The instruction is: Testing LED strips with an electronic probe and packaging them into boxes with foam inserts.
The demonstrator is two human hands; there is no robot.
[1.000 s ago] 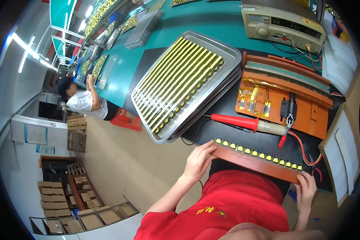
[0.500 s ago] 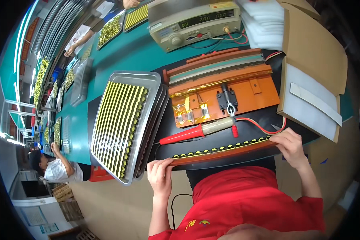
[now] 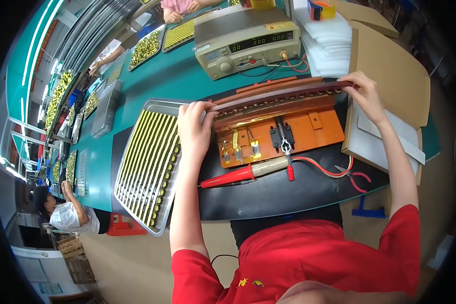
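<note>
A long narrow reddish-brown strip (image 3: 283, 96) carries a row of small round parts along its lower edge. My left hand (image 3: 193, 124) pinches its left end, and at the other end my right hand (image 3: 364, 93) has fingers and thumb closed on it. Held level between both hands, the strip hangs over the back channel of an orange fixture (image 3: 314, 142); whether it touches the channel cannot be told. A black toggle clamp (image 3: 281, 134) with a red-tipped handle is mounted on the fixture. Left of it, a clear tray (image 3: 159, 231) holds rows of yellow-and-black parts (image 3: 144, 167), partly behind my left arm.
A bench tester (image 3: 248, 48) with a lit display stands behind the fixture. In front lie a red probe (image 3: 228, 177) and red-handled pliers (image 3: 359, 182). An open cardboard box (image 3: 390, 76) and white foam sheets (image 3: 324, 48) are at right. Co-workers sit at far left and back.
Both hands have lifted the strip from the front edge of the bench up and away, over the back of the fixture. The strip is now tilted so its parts face downward. The pliers have come into view.
</note>
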